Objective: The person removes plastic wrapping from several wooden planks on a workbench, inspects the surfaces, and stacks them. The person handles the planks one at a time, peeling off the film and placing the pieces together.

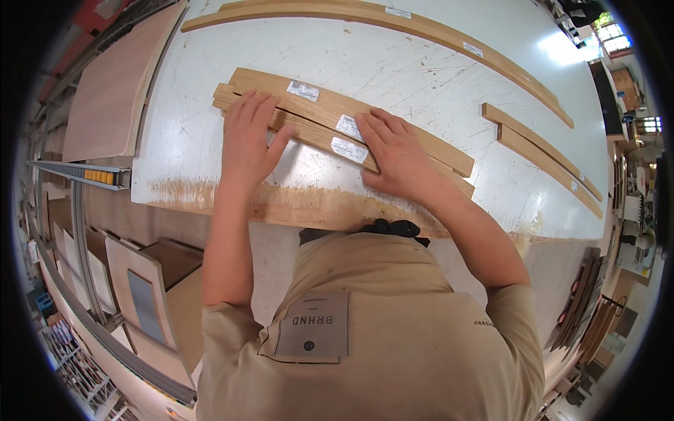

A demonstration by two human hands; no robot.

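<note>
Several light-brown wooden strips lie side by side on the white worktable [421, 84], slanting down to the right. The back strip [316, 102] is offset from the front strip [312, 133], and a dark gap shows between them on the left. White labels are stuck on their top faces. My left hand [249, 140] grips the front strip near its left end, fingers over the top and thumb at the near edge. Spanning the strips right of their middle is my right hand [397, 154], fingers on the back one and thumb at the front one's near edge.
Long wooden strips [421, 31] run along the table's far side. Two shorter strips [540, 154] lie at the right. The table's near edge [295, 207] is worn to bare wood. Left of it stand a pinkish panel [105, 98] and a metal rail [81, 172] with yellow parts.
</note>
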